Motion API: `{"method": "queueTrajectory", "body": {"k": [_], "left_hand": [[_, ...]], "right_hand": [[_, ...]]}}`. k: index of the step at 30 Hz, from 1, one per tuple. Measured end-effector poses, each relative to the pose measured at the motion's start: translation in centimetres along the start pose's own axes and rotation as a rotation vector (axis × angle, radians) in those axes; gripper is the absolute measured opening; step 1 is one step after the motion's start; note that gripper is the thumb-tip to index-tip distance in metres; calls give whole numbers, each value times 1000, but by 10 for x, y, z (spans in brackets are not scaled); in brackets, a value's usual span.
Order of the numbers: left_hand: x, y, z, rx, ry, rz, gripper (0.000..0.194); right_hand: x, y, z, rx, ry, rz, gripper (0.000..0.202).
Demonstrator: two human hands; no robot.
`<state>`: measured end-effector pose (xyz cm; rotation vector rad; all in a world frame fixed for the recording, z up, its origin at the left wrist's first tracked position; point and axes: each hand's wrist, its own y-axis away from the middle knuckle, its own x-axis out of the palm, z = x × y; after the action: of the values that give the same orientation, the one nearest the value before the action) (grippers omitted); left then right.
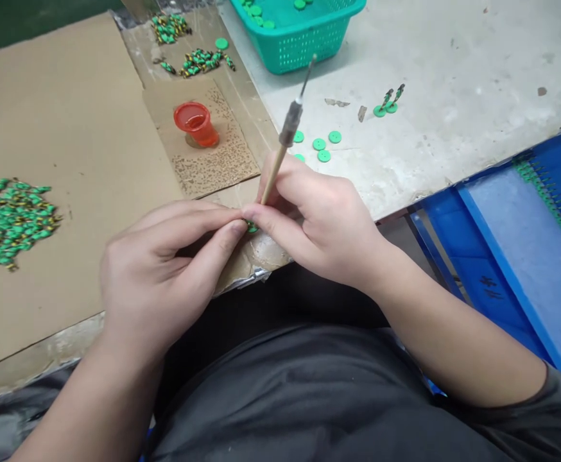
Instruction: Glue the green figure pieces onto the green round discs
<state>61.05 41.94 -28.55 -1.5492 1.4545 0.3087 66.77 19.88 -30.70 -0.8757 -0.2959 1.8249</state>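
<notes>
My left hand [158, 263] is closed, thumb and forefinger pinching a small green piece [252, 226] just above the table's front edge. Most of that piece is hidden by my fingertips. My right hand [331, 221] is closed around a thin wooden-handled tool [273, 174], which has a dark sleeve and a fine tip pointing up and away. The right thumb also meets the green piece, so both hands' fingertips come together there. Beyond the right hand lie several loose green discs [319, 144] with small holes. Two small dark figures [387, 98] stand upright on green discs farther right.
A red cup [198, 123] stands on speckled cardboard [223, 168]. Piles of small green, yellow and black figures [20, 218] lie at left and at the back. A teal basket [300, 48] holds green discs. Below the table's right edge sits a blue crate [473, 250] with a board bearing rows of green pieces.
</notes>
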Motion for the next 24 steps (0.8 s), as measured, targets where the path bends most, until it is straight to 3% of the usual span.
{"method": "queueTrajectory", "body": {"k": [10, 17, 24], "left_hand": [[-1, 0, 0, 20, 15, 18, 11], [0, 0, 1, 48, -16, 1, 12], [-2, 2, -2, 10, -7, 21, 16]], "right_hand": [[3, -2, 0, 33, 36, 58, 3], [7, 3, 2, -28, 128, 22, 20], [4, 6, 4, 14, 132, 26, 15]]}}
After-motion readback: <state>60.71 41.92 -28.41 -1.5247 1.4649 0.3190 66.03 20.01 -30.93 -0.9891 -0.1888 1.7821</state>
